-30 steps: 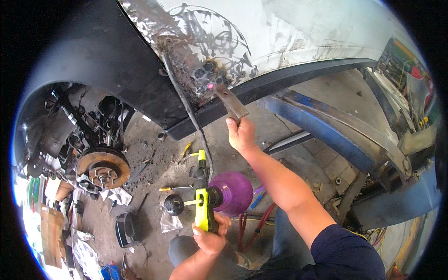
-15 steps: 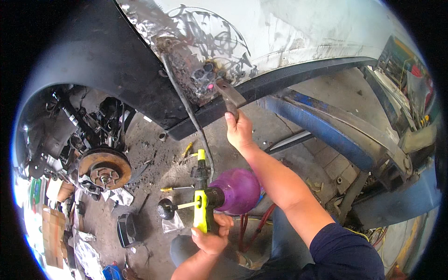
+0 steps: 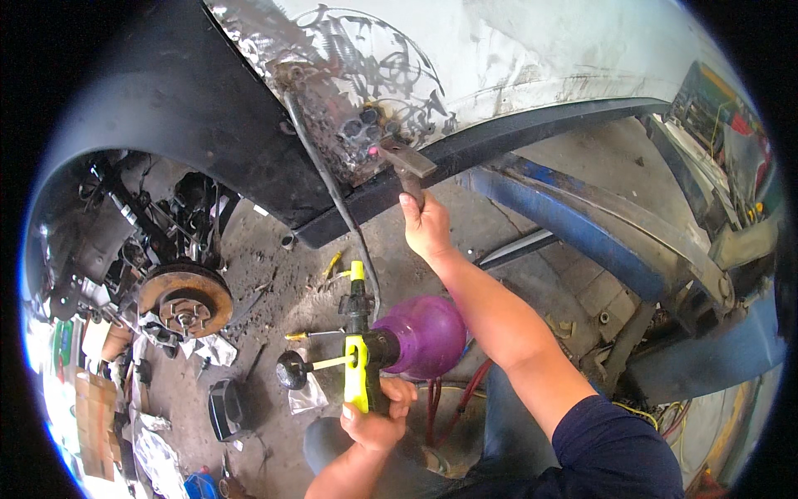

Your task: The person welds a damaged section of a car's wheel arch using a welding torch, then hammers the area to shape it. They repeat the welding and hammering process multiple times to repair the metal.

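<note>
Fingers (image 3: 411,203) of the right hand (image 3: 430,233) are wrapped around the short handle of a brown, rust-toned steel hammer (image 3: 407,156); its oblong head is just beside a small round pink spot (image 3: 373,150) on the panel. Whether the head touches metal cannot be determined. Left-hand (image 3: 376,422) fingers are curled around the grip of a pump sprayer with a purple, rounded bottle (image 3: 426,337), lime-green handle and black ball knob. The bottle is tilted on its side, its nozzle (image 3: 357,270) toward the panel.

In this inspector's judgement, good practice is a square face, short controlled strokes and a spray line clear of the right forearm.

Materials: white-painted body panel (image 3: 540,50), ground to bright, swirled bare metal — pitted and sooty near the spot; matt black sill trim (image 3: 499,137); dark, slender rod or hose (image 3: 332,187) crossing in front; rusty, circular brake disc (image 3: 218,298).
</note>
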{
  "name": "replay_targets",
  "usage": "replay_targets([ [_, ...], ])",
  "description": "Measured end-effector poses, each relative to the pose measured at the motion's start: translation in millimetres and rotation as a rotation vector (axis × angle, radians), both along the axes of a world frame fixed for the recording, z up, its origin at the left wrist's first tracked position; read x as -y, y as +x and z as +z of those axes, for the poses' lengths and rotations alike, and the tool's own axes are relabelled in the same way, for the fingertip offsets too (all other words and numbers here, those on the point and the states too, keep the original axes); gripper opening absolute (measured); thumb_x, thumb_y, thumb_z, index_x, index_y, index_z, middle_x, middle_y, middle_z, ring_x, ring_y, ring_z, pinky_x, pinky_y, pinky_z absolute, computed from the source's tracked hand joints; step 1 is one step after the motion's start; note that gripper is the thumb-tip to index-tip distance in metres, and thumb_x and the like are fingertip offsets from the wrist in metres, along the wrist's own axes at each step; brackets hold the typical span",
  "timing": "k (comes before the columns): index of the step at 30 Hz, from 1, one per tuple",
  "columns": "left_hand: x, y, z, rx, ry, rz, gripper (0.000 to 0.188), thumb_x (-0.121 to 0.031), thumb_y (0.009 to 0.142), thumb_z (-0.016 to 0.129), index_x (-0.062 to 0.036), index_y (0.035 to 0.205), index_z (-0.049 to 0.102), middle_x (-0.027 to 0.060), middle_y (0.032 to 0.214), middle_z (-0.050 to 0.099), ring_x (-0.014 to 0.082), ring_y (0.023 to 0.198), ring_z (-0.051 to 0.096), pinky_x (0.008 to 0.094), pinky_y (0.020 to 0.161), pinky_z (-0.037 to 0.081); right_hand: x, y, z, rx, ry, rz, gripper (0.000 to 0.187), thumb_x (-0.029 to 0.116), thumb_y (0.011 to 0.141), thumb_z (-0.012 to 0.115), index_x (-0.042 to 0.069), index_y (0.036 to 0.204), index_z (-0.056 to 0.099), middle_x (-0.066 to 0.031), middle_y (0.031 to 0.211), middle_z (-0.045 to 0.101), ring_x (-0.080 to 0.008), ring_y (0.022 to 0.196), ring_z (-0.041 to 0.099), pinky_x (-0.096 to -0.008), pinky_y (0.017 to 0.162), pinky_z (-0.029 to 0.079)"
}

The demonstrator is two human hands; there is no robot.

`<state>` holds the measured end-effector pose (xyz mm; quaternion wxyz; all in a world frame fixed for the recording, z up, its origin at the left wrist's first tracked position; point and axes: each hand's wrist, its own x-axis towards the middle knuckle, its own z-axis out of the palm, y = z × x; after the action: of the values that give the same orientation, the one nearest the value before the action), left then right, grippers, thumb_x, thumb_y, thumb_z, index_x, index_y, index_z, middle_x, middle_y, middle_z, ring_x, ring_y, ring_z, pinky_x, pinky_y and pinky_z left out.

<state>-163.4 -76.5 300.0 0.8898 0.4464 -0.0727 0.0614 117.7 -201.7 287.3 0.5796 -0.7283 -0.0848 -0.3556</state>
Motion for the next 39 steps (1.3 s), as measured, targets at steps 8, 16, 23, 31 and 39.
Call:
replay_targets([
  [8, 1, 0, 1, 0.012, 0.060, 0.029, 0.075, -0.078, 0.074, 0.051, -0.0028, 0.075, 0.056, 0.0020, 0.050, 0.041, 0.0179, 0.048, 0.041, 0.0371, 0.061, 0.041, -2, 0, -6, 0.035, -0.019, -0.007, 0.040, 0.043, 0.092, 0.063, 0.003, 0.087, 0.061, -0.0208, 0.071, 0.063, -0.0436, 0.070, 0.063, -0.0480, 0.059, 0.048],
  [16, 3, 2, 1, -0.024, 0.152, 0.115, 0.070, -0.076, 0.080, 0.047, -0.0074, 0.074, 0.053, -0.0008, 0.049, 0.038, 0.0159, 0.045, 0.038, 0.0348, 0.057, 0.039, 1, 4, -11, 0.050, -0.004, -0.072, 0.038, 0.044, 0.092, 0.062, 0.006, 0.088, 0.062, -0.0189, 0.071, 0.064, -0.0429, 0.070, 0.063, -0.0471, 0.059, 0.048],
  [23, 5, 4, 0, -0.025, 0.168, 0.078, 0.066, -0.073, 0.079, 0.052, -0.0075, 0.075, 0.052, -0.0011, 0.050, 0.038, 0.0152, 0.045, 0.039, 0.0344, 0.056, 0.039, 6, 4, -13, 0.111, -0.031, -0.061, 0.041, 0.047, 0.091, 0.062, 0.006, 0.088, 0.062, -0.0184, 0.072, 0.064, -0.0426, 0.070, 0.063, -0.0466, 0.059, 0.048],
  [31, 10, 4, 1, -0.002, 0.099, 0.084, 0.074, -0.076, 0.080, 0.052, -0.0019, 0.074, 0.054, 0.0022, 0.051, 0.042, 0.0149, 0.044, 0.039, 0.0346, 0.055, 0.040, 8, 3, -10, 0.087, -0.084, -0.068, 0.041, 0.044, 0.091, 0.063, 0.004, 0.087, 0.063, -0.0206, 0.073, 0.065, -0.0445, 0.074, 0.063, -0.0489, 0.063, 0.048],
  [39, 30, 28, 17, 0.056, 0.053, 0.024, 0.069, -0.066, 0.087, 0.052, 0.0021, 0.076, 0.055, 0.0037, 0.054, 0.045, 0.0147, 0.046, 0.042, 0.0319, 0.052, 0.041, 62, -31, 22, -0.069, 0.514, 0.013, 0.047, 0.048, 0.100, 0.050, 0.008, 0.074, 0.051, -0.0014, 0.056, 0.048, -0.0142, 0.048, 0.048, -0.0329, 0.044, 0.040],
])
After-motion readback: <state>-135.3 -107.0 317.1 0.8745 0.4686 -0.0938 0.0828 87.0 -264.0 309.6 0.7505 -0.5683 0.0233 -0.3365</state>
